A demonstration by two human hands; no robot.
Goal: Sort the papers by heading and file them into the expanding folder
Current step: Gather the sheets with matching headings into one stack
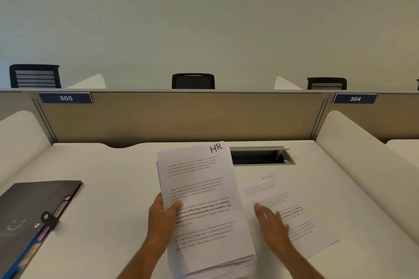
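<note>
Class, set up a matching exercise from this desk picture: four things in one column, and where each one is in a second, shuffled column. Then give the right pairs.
Things
1. stack of papers
2. single HR sheet
3. expanding folder
4. cable hatch

Places
A. closed, at the desk's left edge
B. flat on the desk under the open right hand
C. gripped by the left hand
D. set into the desk at the back, right of the stack

Pairs: 1-C, 2-B, 3-A, 4-D

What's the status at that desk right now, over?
Left hand grips paper stack, top sheet headed HR. Right hand open over loose HR sheet on desk. Folder lies closed, far left. Nothing in the way.
</note>
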